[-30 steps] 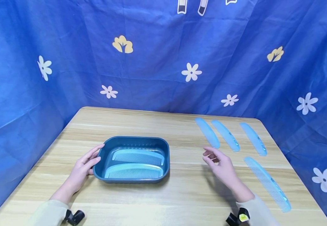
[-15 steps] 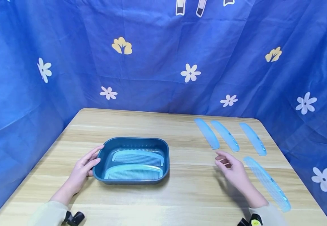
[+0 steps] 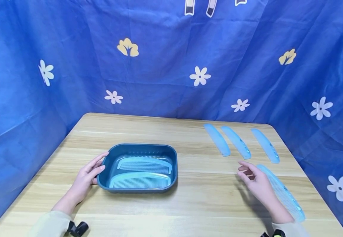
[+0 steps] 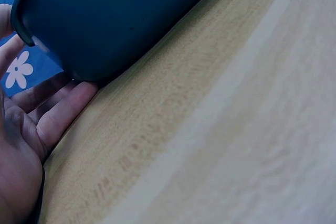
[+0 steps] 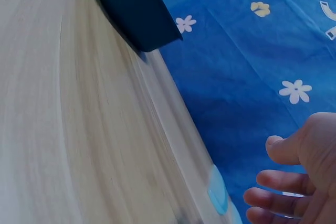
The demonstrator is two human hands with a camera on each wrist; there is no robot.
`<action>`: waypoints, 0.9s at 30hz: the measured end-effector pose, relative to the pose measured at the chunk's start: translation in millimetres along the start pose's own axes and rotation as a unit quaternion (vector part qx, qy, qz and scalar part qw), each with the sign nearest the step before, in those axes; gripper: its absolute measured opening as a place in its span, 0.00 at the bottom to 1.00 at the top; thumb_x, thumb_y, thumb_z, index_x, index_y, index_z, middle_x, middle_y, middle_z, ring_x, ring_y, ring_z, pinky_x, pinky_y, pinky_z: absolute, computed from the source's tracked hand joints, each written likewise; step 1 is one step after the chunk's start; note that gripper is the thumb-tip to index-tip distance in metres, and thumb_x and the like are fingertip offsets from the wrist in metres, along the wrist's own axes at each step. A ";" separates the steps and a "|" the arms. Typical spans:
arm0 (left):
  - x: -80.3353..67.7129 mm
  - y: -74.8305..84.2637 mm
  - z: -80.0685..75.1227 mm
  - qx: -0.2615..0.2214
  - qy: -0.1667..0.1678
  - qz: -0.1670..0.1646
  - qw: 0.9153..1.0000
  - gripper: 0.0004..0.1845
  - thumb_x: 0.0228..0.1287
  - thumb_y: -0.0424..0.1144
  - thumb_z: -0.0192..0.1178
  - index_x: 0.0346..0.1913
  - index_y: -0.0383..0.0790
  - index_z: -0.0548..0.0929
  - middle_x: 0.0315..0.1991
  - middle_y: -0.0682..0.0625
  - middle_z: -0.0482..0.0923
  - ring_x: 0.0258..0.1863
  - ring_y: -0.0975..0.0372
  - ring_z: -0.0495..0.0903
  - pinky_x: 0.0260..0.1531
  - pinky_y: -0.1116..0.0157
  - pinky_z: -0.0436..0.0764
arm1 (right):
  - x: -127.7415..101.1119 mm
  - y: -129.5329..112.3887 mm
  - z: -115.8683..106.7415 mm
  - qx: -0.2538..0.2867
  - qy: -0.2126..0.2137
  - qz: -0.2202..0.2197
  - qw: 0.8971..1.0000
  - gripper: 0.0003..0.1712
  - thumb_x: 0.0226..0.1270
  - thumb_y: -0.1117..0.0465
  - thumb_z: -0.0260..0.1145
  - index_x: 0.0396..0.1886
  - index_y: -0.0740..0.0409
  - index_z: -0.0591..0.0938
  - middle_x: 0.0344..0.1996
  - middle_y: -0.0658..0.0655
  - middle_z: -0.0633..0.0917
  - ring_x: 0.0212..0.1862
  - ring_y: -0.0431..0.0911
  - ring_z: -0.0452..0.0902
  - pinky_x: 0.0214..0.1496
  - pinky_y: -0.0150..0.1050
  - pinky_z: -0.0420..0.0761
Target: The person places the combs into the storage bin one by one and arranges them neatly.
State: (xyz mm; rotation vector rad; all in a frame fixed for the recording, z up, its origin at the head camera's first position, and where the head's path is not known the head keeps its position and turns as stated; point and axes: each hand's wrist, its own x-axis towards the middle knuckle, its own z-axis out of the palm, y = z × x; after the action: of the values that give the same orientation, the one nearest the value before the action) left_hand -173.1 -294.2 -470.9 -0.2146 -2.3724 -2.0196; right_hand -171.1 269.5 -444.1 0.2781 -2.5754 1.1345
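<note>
A dark teal tray [image 3: 174,154] sits left of centre on the wooden table [image 3: 165,210] with two light blue combs [image 3: 144,164] lying in it. My left hand [image 3: 89,171] rests with straight fingers against the tray's left wall [image 4: 105,19]. My right hand [image 3: 255,181] hovers open above the table, just left of a long light blue comb [image 3: 286,196] near the right edge. Its relaxed fingers [image 5: 278,182] hold nothing.
Three more light blue combs [image 3: 237,141] lie side by side at the table's far right. A blue flowered cloth [image 3: 165,59] walls in the table at the back and both sides.
My right hand has moved rightward across the table, away from the tray and up beside the long comb. The left hand and tray have stayed put.
</note>
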 end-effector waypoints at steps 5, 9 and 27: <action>-0.2 -0.3 0.6 0.004 -0.001 0.000 1.000 0.26 0.72 0.38 0.47 0.71 0.47 0.59 0.64 0.35 0.56 0.48 0.68 0.75 0.30 0.60 0.82 | -6.5 8.6 -6.0 -0.013 0.009 -0.001 1.000 0.21 0.57 0.68 0.68 0.52 0.63 0.78 0.34 0.57 0.83 0.33 0.35 0.76 0.34 0.26 0.75; -0.3 0.5 0.9 0.005 -0.001 0.000 1.000 0.26 0.72 0.38 0.47 0.71 0.47 0.59 0.64 0.32 0.54 0.48 0.69 0.75 0.30 0.60 0.82 | -12.0 14.3 -12.7 -0.022 0.008 0.001 1.000 0.20 0.58 0.68 0.67 0.52 0.63 0.78 0.35 0.57 0.83 0.33 0.34 0.76 0.34 0.25 0.75; -1.1 2.3 1.8 0.002 0.000 -0.005 1.000 0.26 0.72 0.39 0.47 0.71 0.47 0.59 0.66 0.31 0.52 0.50 0.71 0.73 0.31 0.61 0.82 | -35.2 42.9 -65.5 -0.090 0.037 0.054 0.994 0.22 0.61 0.62 0.66 0.55 0.64 0.76 0.38 0.62 0.82 0.34 0.26 0.72 0.31 0.21 0.72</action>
State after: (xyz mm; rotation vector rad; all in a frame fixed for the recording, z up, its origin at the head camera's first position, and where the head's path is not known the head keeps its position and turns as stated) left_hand -171.6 -292.2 -469.0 -0.2031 -2.3810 -2.0200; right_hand -137.8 348.6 -444.3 0.0534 -2.6312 0.9214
